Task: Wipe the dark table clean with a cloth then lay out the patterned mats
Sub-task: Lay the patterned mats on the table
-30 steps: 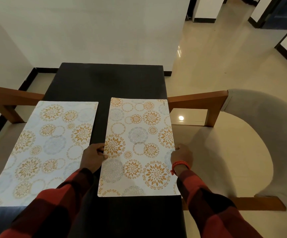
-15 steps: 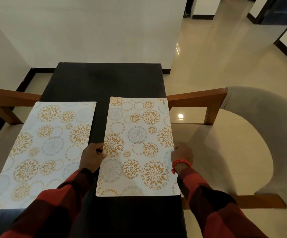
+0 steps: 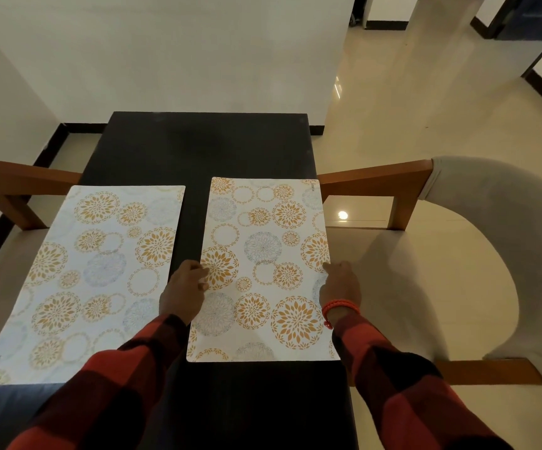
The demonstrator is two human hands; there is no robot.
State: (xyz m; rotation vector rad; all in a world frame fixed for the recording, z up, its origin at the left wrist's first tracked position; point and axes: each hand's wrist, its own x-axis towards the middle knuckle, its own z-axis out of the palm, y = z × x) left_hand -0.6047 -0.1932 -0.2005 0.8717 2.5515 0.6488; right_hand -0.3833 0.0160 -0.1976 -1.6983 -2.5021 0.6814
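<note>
Mat with orange floral circles

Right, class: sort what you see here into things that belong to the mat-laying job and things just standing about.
Job: dark rectangular table; left floral patterned mat; right floral patterned mat; left hand; right hand.

Standing about: cushioned wooden chair on the right; wooden chair arm on the left.

Setting: home dining area. Evidence: dark table with two patterned mats, wooden-framed chair with pale upholstery at the right side, glossy cream floor tiles, white walls with dark skirting, doorways beyond.
</note>
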